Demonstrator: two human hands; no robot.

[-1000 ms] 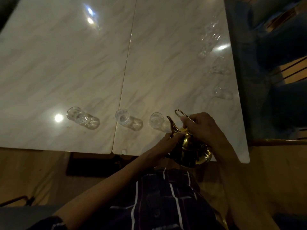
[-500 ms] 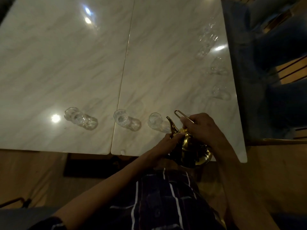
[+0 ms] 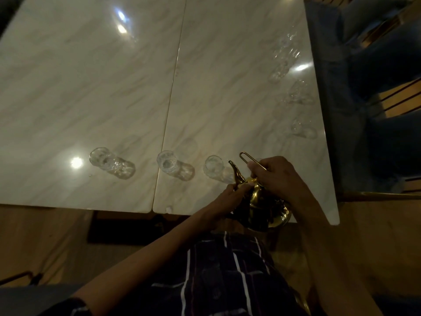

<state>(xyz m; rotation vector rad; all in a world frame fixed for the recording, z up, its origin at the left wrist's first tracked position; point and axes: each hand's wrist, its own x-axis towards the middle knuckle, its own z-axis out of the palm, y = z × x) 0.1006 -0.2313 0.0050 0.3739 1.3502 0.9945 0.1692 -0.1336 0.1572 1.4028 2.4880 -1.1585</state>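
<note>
A shiny gold teapot (image 3: 266, 208) stands at the near edge of the white marble table (image 3: 127, 87). Its curved spout (image 3: 235, 173) points toward a row of three small clear glasses. My right hand (image 3: 276, 176) grips the thin wire handle (image 3: 247, 158) that rises above the pot. My left hand (image 3: 230, 197) holds the pot at the top, beside the base of the spout, fingers curled on it. The closest glass (image 3: 213, 167) stands just left of the spout. The pot's lid area is hidden by my hands.
The other two glasses (image 3: 166, 163) (image 3: 100, 156) stand in line near the front edge. Several more clear glasses (image 3: 298, 94) run along the table's right side. A blue upholstered seat (image 3: 376, 99) sits to the right. Wooden floor lies below the table edge.
Both hands and the teapot stay in the same place. Only the camera shifts very slightly.
</note>
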